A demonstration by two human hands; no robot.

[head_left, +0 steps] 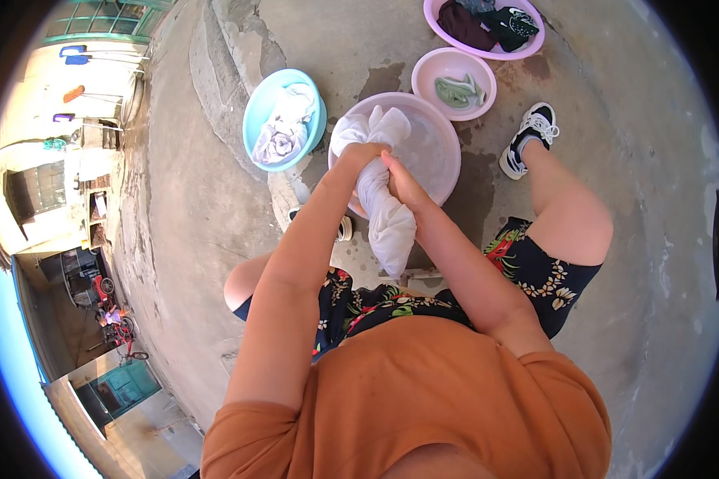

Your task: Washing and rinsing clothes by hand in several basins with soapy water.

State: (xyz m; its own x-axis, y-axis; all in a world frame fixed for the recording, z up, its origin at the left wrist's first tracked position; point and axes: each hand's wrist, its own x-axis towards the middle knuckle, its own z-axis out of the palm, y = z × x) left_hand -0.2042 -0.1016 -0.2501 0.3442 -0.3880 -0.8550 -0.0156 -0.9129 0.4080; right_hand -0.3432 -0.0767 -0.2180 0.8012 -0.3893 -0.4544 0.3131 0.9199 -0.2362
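Both my hands grip a twisted white cloth (389, 224) at its middle. My left hand (368, 154) wraps around it from the left, and my right hand (404, 182) holds it from the right, close beside the other. One bunched end spreads above my hands, over a large pale pink basin (453, 152). The other end hangs toward my lap, outside the rim. Cloudy, slightly sudsy water (428, 143) fills the basin. Some of my fingers are hidden behind the cloth and wrists.
At the left, a light blue basin (322, 123) holds white laundry (284, 129). A small pink basin (419, 78) contains a green cloth (458, 91). Behind it, another pink basin (485, 55) holds dark clothes (467, 27). Wet patches mark the concrete floor (479, 185); my shoe (528, 139) stands right.
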